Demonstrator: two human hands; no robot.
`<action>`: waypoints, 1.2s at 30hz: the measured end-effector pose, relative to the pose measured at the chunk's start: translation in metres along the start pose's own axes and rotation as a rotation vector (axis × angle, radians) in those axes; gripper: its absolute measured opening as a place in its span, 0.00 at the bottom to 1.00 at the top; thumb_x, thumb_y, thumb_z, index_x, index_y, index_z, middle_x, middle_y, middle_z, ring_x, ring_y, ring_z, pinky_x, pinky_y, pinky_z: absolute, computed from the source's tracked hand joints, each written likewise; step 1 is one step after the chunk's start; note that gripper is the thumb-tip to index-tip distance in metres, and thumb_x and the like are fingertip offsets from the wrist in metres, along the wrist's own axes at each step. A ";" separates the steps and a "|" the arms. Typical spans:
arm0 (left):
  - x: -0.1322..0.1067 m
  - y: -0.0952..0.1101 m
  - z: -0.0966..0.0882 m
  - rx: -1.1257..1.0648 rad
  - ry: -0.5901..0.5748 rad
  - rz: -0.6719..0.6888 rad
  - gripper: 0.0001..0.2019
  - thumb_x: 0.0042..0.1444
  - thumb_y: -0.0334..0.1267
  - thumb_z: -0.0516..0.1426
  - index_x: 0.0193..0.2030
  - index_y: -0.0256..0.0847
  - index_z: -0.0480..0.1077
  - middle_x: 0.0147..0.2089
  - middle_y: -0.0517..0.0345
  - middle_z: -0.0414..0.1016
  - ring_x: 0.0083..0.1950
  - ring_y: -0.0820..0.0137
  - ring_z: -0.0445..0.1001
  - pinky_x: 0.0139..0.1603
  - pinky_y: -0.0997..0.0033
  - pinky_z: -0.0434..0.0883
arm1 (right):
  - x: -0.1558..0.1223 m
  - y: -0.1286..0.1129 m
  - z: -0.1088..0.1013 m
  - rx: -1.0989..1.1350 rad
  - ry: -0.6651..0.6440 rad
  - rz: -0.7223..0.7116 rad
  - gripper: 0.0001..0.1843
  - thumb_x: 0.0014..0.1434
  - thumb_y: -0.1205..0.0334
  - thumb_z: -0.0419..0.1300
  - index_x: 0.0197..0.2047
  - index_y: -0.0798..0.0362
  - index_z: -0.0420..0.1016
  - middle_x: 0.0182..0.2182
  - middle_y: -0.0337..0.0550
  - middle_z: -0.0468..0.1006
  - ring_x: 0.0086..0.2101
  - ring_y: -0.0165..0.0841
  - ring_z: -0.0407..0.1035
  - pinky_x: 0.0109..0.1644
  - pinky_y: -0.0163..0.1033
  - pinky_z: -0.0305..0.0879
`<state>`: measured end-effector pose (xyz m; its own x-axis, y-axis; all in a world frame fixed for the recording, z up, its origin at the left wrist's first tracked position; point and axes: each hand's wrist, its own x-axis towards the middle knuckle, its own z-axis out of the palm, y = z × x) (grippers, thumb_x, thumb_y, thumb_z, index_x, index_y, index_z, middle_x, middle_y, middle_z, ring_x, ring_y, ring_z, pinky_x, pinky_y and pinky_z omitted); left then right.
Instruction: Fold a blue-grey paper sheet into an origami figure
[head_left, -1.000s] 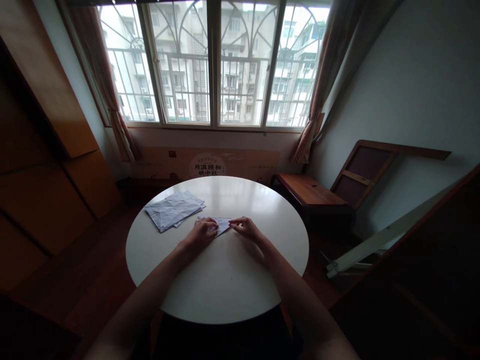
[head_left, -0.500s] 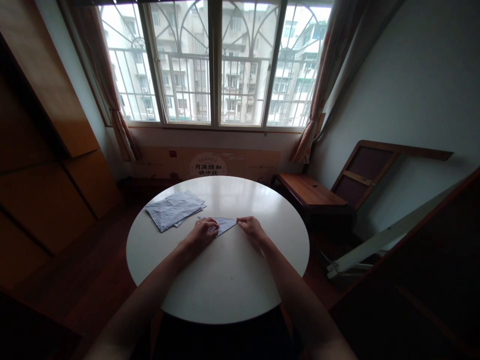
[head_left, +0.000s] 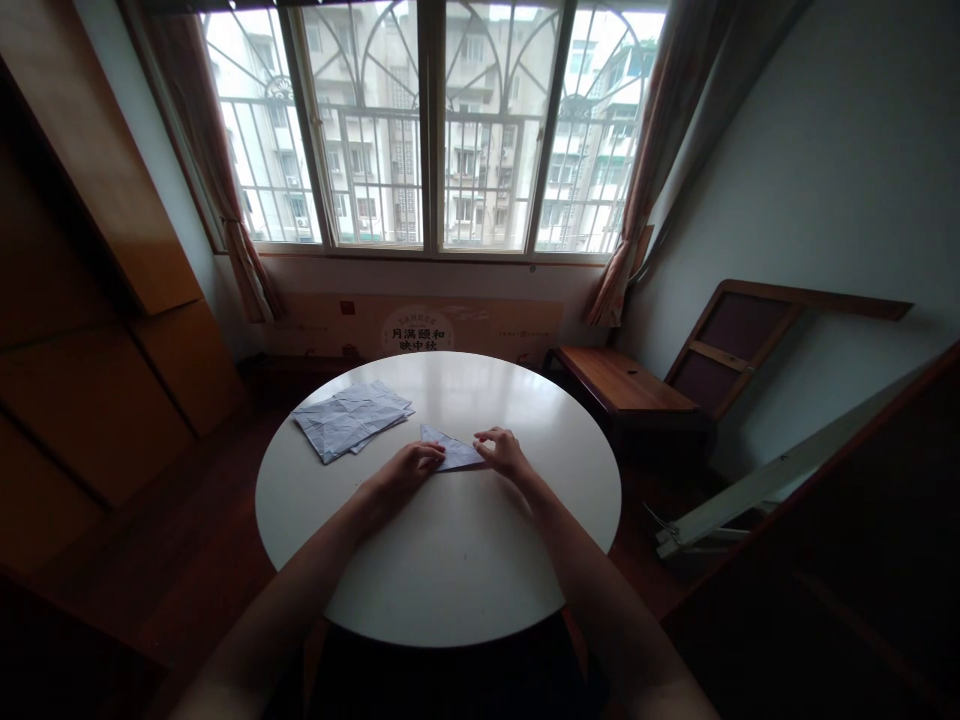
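A folded sheet of bluish-grey paper, roughly triangular, lies on the white round table between my two hands. My left hand has its fingers closed on the paper's left side, and part of the paper is hidden under them. At the paper's right end is my right hand, its thumb and forefinger apart around the corner. Whether the thumb touches the paper is hard to tell. To the left, beyond my left hand, a loose stack of creased papers of the same colour rests on the table.
Past the table, a printed cardboard panel stands under the barred window. A low wooden bench is on the right, with a wooden frame leaning behind it. Wooden cabinets line the left side.
The folded paper has turned, its left tip now pointing farther away from me. My right thumb and forefinger have come apart from their pinch on the corner. The stack stays put.
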<state>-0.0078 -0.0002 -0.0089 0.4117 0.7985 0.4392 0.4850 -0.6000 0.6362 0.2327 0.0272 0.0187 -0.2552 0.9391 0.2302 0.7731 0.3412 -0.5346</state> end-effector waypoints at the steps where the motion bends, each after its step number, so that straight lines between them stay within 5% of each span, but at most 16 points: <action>1: 0.000 0.000 0.001 -0.006 -0.006 0.002 0.14 0.61 0.46 0.55 0.42 0.42 0.79 0.50 0.49 0.79 0.55 0.61 0.74 0.58 0.57 0.71 | 0.000 0.000 0.001 -0.003 -0.022 -0.004 0.18 0.60 0.55 0.59 0.50 0.51 0.79 0.46 0.46 0.79 0.49 0.39 0.69 0.55 0.42 0.61; 9: 0.000 -0.001 0.001 0.018 -0.027 0.029 0.13 0.61 0.45 0.55 0.44 0.43 0.79 0.50 0.48 0.79 0.56 0.60 0.74 0.59 0.55 0.70 | -0.001 -0.001 0.005 -0.051 -0.127 -0.009 0.17 0.57 0.52 0.61 0.47 0.48 0.81 0.44 0.46 0.77 0.47 0.39 0.69 0.52 0.41 0.60; 27: -0.001 -0.005 0.001 0.099 0.050 0.102 0.10 0.60 0.38 0.57 0.45 0.43 0.78 0.52 0.50 0.77 0.56 0.63 0.73 0.58 0.58 0.71 | 0.001 0.001 0.008 0.272 -0.061 -0.056 0.09 0.52 0.68 0.61 0.38 0.54 0.80 0.34 0.43 0.80 0.36 0.33 0.74 0.42 0.36 0.68; 33: 0.001 -0.007 -0.007 0.336 0.155 0.037 0.22 0.54 0.37 0.61 0.58 0.44 0.69 0.55 0.48 0.73 0.57 0.59 0.70 0.58 0.55 0.68 | 0.006 0.004 0.011 0.375 -0.013 -0.048 0.09 0.50 0.72 0.59 0.34 0.56 0.79 0.29 0.42 0.79 0.31 0.31 0.72 0.37 0.34 0.67; 36: 0.002 -0.004 -0.010 0.413 0.202 -0.086 0.20 0.57 0.41 0.59 0.57 0.42 0.70 0.49 0.49 0.75 0.51 0.60 0.72 0.53 0.58 0.69 | 0.007 0.004 0.009 0.353 0.008 -0.014 0.10 0.50 0.71 0.59 0.36 0.56 0.78 0.30 0.43 0.79 0.31 0.31 0.71 0.37 0.34 0.66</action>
<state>-0.0168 0.0043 -0.0037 0.2180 0.8152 0.5366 0.7942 -0.4678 0.3880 0.2285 0.0358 0.0109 -0.2585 0.9344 0.2449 0.5211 0.3484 -0.7792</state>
